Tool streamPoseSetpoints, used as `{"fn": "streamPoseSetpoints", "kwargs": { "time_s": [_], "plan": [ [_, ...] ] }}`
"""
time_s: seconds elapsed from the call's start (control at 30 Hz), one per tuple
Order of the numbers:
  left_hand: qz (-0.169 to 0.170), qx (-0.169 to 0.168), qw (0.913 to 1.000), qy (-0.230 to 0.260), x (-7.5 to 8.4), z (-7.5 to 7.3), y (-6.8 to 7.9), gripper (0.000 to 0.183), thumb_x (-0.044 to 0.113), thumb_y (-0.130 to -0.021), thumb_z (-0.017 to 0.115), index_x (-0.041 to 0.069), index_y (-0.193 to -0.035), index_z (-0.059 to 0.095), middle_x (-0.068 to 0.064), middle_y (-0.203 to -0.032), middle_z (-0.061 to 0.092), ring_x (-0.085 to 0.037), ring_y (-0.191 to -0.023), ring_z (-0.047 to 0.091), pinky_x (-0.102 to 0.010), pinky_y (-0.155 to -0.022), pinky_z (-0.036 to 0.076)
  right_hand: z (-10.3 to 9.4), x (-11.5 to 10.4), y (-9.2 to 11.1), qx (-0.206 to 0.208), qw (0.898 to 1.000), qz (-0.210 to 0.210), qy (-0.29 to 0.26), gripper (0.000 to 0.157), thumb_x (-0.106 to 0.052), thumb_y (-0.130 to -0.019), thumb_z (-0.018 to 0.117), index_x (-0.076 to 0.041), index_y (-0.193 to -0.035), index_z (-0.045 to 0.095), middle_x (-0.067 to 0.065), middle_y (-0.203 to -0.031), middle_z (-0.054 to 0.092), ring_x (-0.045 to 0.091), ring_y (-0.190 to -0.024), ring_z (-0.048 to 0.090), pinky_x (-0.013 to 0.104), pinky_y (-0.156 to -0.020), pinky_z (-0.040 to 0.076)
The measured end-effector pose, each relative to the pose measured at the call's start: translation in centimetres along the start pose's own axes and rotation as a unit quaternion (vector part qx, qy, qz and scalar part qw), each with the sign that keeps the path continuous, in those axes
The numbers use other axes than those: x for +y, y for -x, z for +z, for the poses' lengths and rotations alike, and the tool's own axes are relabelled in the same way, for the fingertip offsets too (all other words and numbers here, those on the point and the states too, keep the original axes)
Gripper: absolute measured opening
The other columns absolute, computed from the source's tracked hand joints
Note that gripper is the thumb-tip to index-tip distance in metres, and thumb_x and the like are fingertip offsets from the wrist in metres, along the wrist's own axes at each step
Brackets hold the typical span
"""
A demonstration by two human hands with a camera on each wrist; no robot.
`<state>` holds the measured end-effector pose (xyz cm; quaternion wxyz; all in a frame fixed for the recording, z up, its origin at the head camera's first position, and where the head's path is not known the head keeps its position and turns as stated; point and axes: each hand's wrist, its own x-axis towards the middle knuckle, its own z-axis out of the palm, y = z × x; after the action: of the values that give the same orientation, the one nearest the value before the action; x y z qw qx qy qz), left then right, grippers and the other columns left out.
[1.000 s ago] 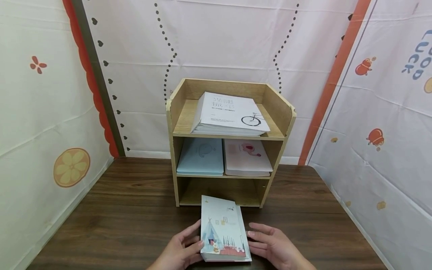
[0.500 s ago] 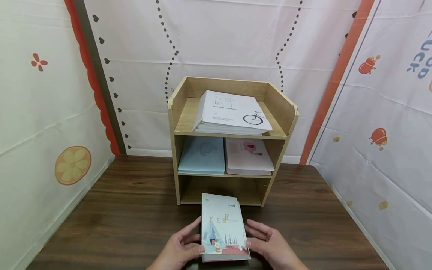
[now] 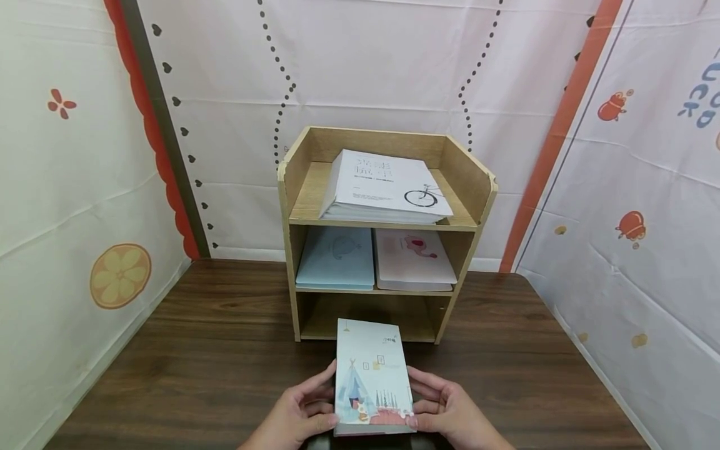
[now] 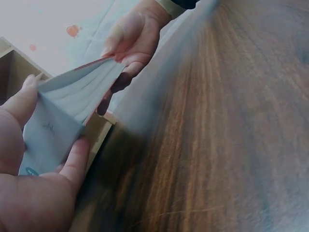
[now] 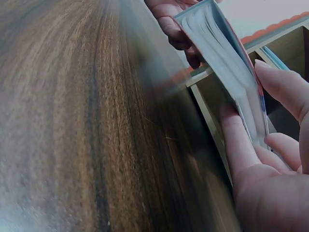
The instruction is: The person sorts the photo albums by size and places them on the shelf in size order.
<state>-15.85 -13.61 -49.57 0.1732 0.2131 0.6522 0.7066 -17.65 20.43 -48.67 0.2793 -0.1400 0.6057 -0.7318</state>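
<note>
A thick pale book (image 3: 373, 375) with a blue tent and a small animal printed on its cover is held in front of the shelf's bottom level. My left hand (image 3: 298, 409) grips its left side, thumb on the near cover corner. On the opposite side my right hand (image 3: 450, 409) holds the book with its thumb at the near right corner. The left wrist view shows the book's pale spine (image 4: 50, 125) between the left thumb and fingers. In the right wrist view the page edges (image 5: 217, 53) fan slightly between the covers, and the right thumb and fingers clasp them.
A three-level wooden shelf (image 3: 285, 275) stands on the dark wood table (image 3: 197, 350). White books (image 3: 388, 187) lie on top; a blue folder (image 3: 335, 256) and a pink folder (image 3: 415, 257) fill the middle level. Printed cloth (image 3: 377, 62) hangs behind and at both sides.
My right hand has come in from beside the book to grip its right edge. The book, skewed earlier with its cover offset, now lies straighter and squared between both hands.
</note>
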Motion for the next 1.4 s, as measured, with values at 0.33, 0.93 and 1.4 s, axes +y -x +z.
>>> {"fn": "streamPoseSetpoints", "kwargs": {
  "time_s": [0.33, 0.93, 1.4],
  "plan": [
    [0.0, -0.017, 0.9998, 0.014, 0.49, -0.17, 0.1, 0.084, 0.009, -0.096, 0.071, 0.002, -0.161, 0.019, -0.025, -0.134, 0.059, -0.012, -0.108, 0.068, -0.02, -0.092, 0.057, -0.09, -0.07, 0.02, -0.019, 1.0, -0.02, -0.007, 0.085, 0.003, -0.093, 0.071, 0.004, -0.16, 0.02, 0.023, -0.154, 0.049, 0.021, -0.114, 0.071, 0.031, -0.095, 0.06],
    [0.033, -0.002, 0.9993, -0.016, 0.7, -0.05, -0.12, 0.081, 0.009, -0.095, 0.072, -0.002, -0.159, 0.024, -0.032, -0.129, 0.06, -0.009, -0.107, 0.068, -0.02, -0.091, 0.058, 0.1, 0.47, -0.1, -0.07, 0.993, -0.076, -0.06, 0.086, 0.012, -0.094, 0.063, -0.012, -0.164, 0.02, 0.018, -0.135, 0.067, 0.029, -0.111, 0.072, 0.035, -0.087, 0.063],
    [0.057, -0.007, 0.9977, -0.035, 0.69, -0.39, -0.75, 0.081, 0.011, -0.094, 0.074, -0.005, -0.158, 0.025, -0.042, -0.126, 0.056, -0.005, -0.107, 0.066, -0.019, -0.092, 0.058, 0.0, 0.48, -0.38, -0.068, 0.993, -0.079, -0.057, 0.089, 0.012, -0.094, 0.064, -0.011, -0.165, 0.015, 0.016, -0.135, 0.067, 0.025, -0.109, 0.073, 0.035, -0.086, 0.063]
  ]
}}
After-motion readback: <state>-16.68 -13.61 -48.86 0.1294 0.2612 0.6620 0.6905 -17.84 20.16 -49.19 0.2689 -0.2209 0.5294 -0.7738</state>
